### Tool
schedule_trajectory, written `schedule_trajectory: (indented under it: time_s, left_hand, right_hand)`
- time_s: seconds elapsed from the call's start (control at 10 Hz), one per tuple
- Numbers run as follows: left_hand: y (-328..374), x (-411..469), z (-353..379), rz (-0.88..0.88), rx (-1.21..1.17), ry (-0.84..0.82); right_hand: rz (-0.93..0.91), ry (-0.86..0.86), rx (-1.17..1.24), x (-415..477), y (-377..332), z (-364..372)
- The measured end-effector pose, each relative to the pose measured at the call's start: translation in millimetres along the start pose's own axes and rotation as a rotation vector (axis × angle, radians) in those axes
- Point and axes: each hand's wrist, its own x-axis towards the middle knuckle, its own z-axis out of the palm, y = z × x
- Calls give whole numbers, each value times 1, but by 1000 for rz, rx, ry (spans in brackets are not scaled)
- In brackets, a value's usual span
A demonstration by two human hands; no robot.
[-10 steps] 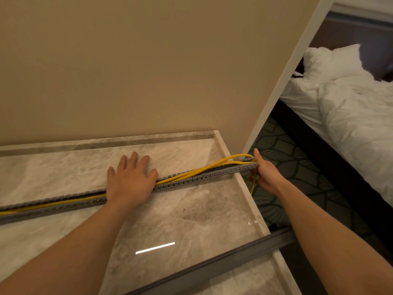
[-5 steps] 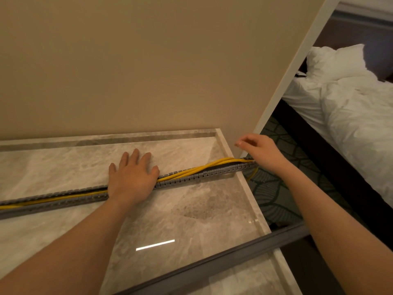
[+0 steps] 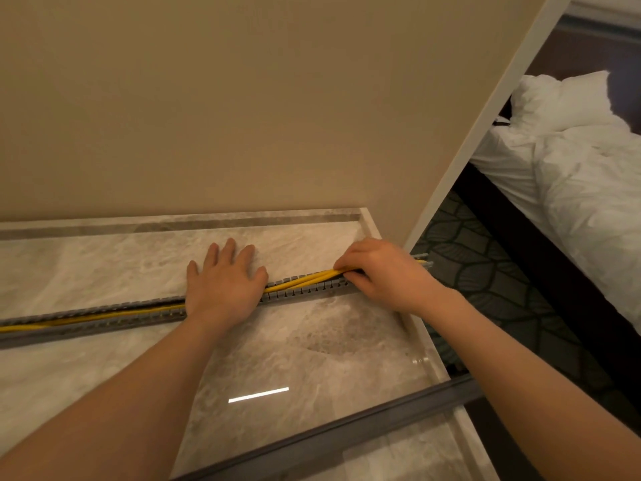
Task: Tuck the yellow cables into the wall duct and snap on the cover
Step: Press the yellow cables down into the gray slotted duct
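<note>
Yellow cables (image 3: 299, 281) look light and springy: right hand (image 3: 381, 276) pinches them near the duct (image 3: 104, 325) end; flat left hand (image 3: 225, 289) presses mid-duct.

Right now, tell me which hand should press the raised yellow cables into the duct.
Right. The right hand pinches the raised yellow cables over the duct; the left hand lies flat, pinning them.

Bare marble top (image 3: 312, 341) between duct (image 3: 86, 319) and cover (image 3: 347, 430), wall (image 3: 242, 98) close behind
</note>
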Motion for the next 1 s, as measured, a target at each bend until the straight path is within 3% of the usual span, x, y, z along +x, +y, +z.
schedule_trajectory:
  time_s: [0.5,0.7,1.0]
  left_hand:
    - [1,0,1,2,6,9]
    - [0,0,1,3,7,9]
    - [1,1,0,-10,6,10]
  right_hand:
    - [-11,-53,-54,8,-30,8]
    - [-71,-17,-212,5,-39,13]
    - [-2,107,-158,-17,-43,31]
